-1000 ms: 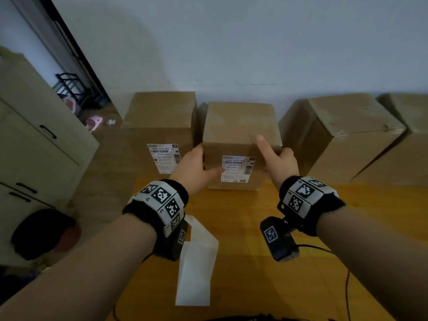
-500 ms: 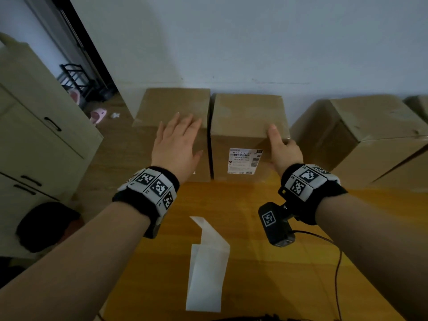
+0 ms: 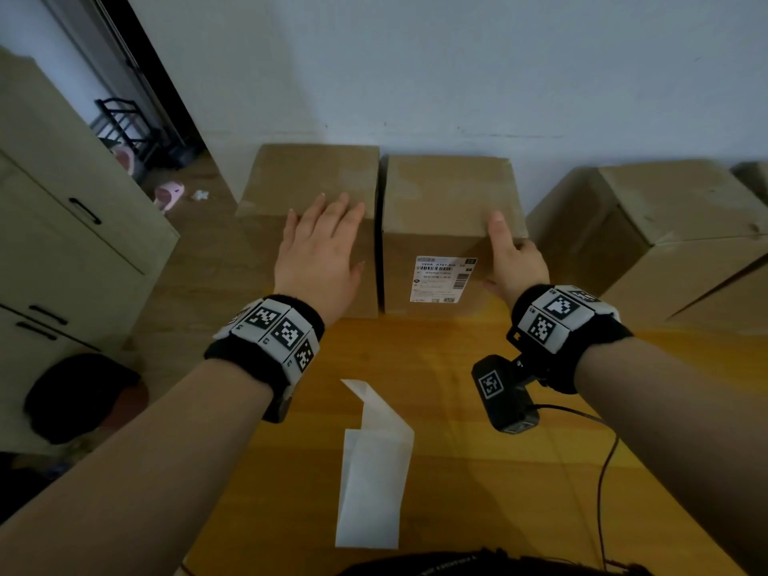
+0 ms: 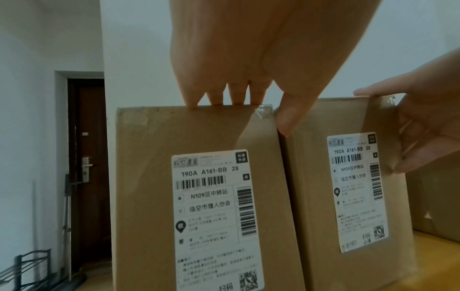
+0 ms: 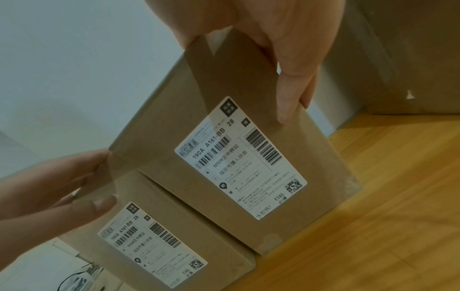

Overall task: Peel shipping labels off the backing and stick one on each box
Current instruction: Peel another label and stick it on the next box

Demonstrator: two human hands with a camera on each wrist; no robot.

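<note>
Two brown boxes stand side by side against the wall. The left box (image 3: 307,185) carries a white label (image 4: 214,216). The middle box (image 3: 449,201) carries its own label (image 3: 444,279). My left hand (image 3: 322,243) lies flat with straight fingers on the left box's top front edge, its thumb hanging at the gap between the boxes. My right hand (image 3: 513,259) grips the middle box's right front corner, thumb on the front face and fingers round the side. A strip of white backing paper (image 3: 374,484) lies folded on the table near me.
Further brown boxes (image 3: 673,226) with no label in sight stand at the right against the wall. A beige cabinet (image 3: 62,243) stands left of the wooden table (image 3: 519,513). A black cable (image 3: 602,471) trails from the right wrist camera.
The middle box has gone back to the wall beside the left box. My left hand left its front and now lies on the left box's top. My right hand has stayed on its corner.
</note>
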